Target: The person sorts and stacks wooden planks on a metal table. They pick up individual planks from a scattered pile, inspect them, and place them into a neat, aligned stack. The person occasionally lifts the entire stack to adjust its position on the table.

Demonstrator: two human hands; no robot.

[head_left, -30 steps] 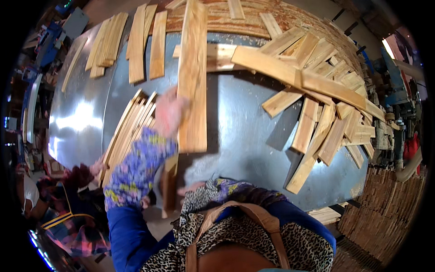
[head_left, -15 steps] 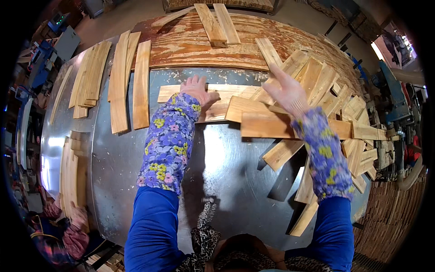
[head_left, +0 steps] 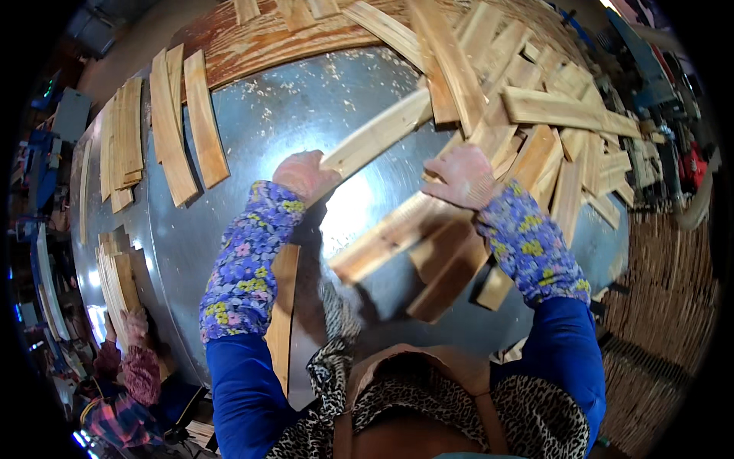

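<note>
Both hands had drawn nearer the body since half a second before. Left hand [head_left: 306, 174] gripped a slat's [head_left: 376, 134] end, lifting it off the metal table [head_left: 252, 115]; right hand [head_left: 461, 176] pressed flat on another slat [head_left: 390, 236], steadying it mid-table.

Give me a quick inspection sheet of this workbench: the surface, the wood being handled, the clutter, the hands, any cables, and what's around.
Surface: shiny metal tabletop, dusted with sawdust; a plywood board at its far edge.
Job's things: long wooden slat gripped at its near end; lower slat pressed down on top of others.
Clutter: loose heap of slats far right; sorted slats far left; a thin stack at the left edge.
Hands: left hand closed on the long slat; right hand flat, fingers spread.
Cables: nothing seen.
Surroundings: another person lower left; woven mat on the right.
</note>
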